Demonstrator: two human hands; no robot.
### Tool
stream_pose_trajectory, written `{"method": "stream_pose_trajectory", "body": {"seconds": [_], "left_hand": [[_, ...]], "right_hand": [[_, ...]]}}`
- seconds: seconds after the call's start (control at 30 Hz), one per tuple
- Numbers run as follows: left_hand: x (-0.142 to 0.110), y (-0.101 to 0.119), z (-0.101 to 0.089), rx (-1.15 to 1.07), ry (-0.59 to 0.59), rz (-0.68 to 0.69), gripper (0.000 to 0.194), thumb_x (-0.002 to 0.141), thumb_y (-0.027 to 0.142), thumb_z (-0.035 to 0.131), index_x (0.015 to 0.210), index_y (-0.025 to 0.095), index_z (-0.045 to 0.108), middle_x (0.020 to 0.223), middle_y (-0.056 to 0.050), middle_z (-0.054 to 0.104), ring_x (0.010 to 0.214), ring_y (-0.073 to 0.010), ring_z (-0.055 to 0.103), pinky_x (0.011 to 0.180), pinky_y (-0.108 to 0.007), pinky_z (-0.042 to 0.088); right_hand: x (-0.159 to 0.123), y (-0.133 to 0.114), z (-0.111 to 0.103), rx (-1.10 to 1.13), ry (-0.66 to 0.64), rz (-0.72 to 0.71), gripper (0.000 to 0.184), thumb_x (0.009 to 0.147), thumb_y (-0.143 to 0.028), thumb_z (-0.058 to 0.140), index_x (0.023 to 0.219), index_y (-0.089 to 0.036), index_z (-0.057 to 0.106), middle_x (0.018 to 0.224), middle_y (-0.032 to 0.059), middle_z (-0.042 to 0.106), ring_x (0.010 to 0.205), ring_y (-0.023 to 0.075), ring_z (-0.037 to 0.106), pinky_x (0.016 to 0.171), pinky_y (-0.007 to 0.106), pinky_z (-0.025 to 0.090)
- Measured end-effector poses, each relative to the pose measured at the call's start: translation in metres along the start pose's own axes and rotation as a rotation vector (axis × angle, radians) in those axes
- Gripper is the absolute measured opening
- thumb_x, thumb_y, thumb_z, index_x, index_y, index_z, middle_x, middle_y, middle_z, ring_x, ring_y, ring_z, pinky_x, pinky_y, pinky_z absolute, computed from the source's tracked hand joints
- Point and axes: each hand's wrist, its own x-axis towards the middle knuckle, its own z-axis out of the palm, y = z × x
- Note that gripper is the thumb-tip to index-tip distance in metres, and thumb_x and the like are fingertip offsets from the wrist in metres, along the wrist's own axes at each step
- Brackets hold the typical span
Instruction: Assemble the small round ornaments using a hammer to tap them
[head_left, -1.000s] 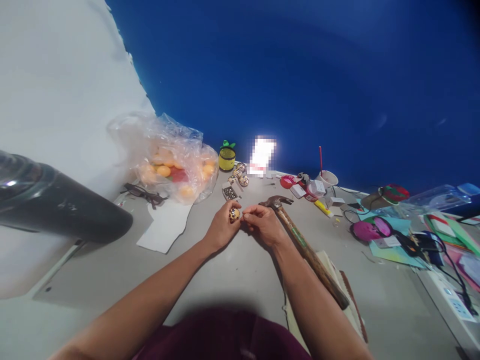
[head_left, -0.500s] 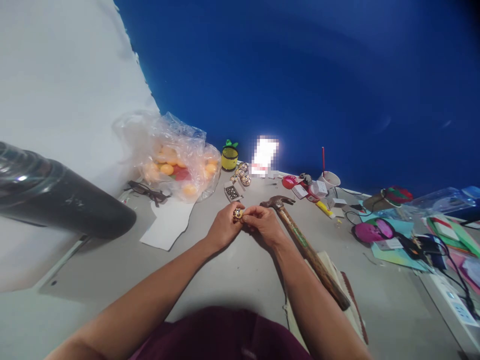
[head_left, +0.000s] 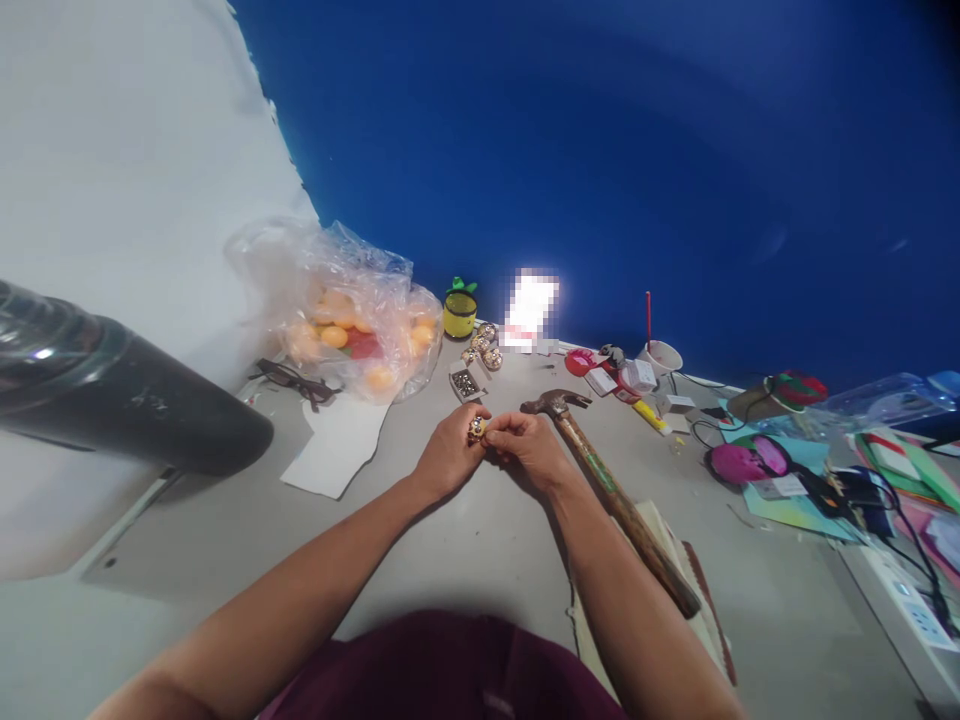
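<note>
My left hand [head_left: 452, 450] is closed around a small yellowish ball [head_left: 475, 431] dotted with dark, shiny round studs. My right hand [head_left: 525, 448] meets it from the other side, thumb and fingertips pinched together against the ball's right edge. Whatever those fingertips may hold is too small to make out. Just beyond the hands sits a small open box [head_left: 466, 382] of tiny shiny metal pieces. Several similar studded balls [head_left: 491, 358] lie behind that box. A claw hammer [head_left: 600, 470] rests to the right of my right hand, its handle partly beside my forearm.
On the left are a plastic bag of orange fruit [head_left: 352, 330], glasses [head_left: 296, 380], white paper [head_left: 334, 450] and a large dark cylinder [head_left: 150, 390]. A bright blurred-out screen [head_left: 531, 310] stands at the wall. Rightward lie a white cup [head_left: 661, 358], coloured papers and a power strip [head_left: 904, 600].
The ball has turned slightly in my left hand, so its studs show differently. Both hands stay in nearly the same place.
</note>
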Motion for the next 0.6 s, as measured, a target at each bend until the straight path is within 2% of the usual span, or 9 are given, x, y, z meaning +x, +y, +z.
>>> {"method": "stream_pose_trajectory", "body": {"seconds": [0.13, 0.3, 0.47, 0.6], "left_hand": [[-0.0008, -0.0023, 0.0015, 0.01, -0.007, 0.002, 0.025, 0.09, 0.04, 0.066, 0.107, 0.022, 0.064, 0.107, -0.008, 0.075, 0.1, -0.0271, 0.07, 0.087, -0.036, 0.052], [-0.002, -0.0055, 0.0043, 0.045, 0.007, -0.023, 0.041, 0.089, 0.036, 0.065, 0.127, 0.021, 0.057, 0.117, -0.01, 0.073, 0.099, -0.0272, 0.071, 0.087, -0.038, 0.053], [-0.0037, -0.0032, 0.0044, 0.064, 0.006, -0.035, 0.025, 0.09, 0.036, 0.063, 0.111, 0.022, 0.057, 0.106, -0.007, 0.073, 0.092, -0.0253, 0.069, 0.08, -0.035, 0.051], [-0.0039, -0.0008, 0.0037, 0.095, 0.009, -0.017, 0.015, 0.089, 0.027, 0.062, 0.101, 0.023, 0.054, 0.097, -0.005, 0.071, 0.085, -0.0239, 0.067, 0.075, -0.034, 0.048]], "right_hand": [[0.0004, 0.0011, 0.0005, 0.008, 0.014, -0.005, 0.025, 0.059, -0.035, 0.093, 0.069, -0.018, 0.077, 0.058, 0.0003, 0.066, 0.05, 0.0097, 0.049, 0.047, 0.024, 0.037], [0.0002, 0.0001, 0.0004, -0.001, 0.014, 0.007, 0.028, 0.059, -0.036, 0.094, 0.069, -0.018, 0.076, 0.058, 0.0007, 0.066, 0.051, 0.0103, 0.05, 0.049, 0.024, 0.037], [-0.001, -0.0004, 0.002, -0.005, 0.014, -0.001, 0.028, 0.059, -0.036, 0.094, 0.068, -0.018, 0.076, 0.061, 0.0012, 0.068, 0.054, 0.0101, 0.051, 0.053, 0.025, 0.039], [-0.0013, 0.0018, 0.0036, -0.037, 0.02, -0.016, 0.026, 0.06, -0.036, 0.093, 0.069, -0.018, 0.076, 0.064, 0.0018, 0.069, 0.056, 0.0109, 0.052, 0.056, 0.026, 0.04]]}}
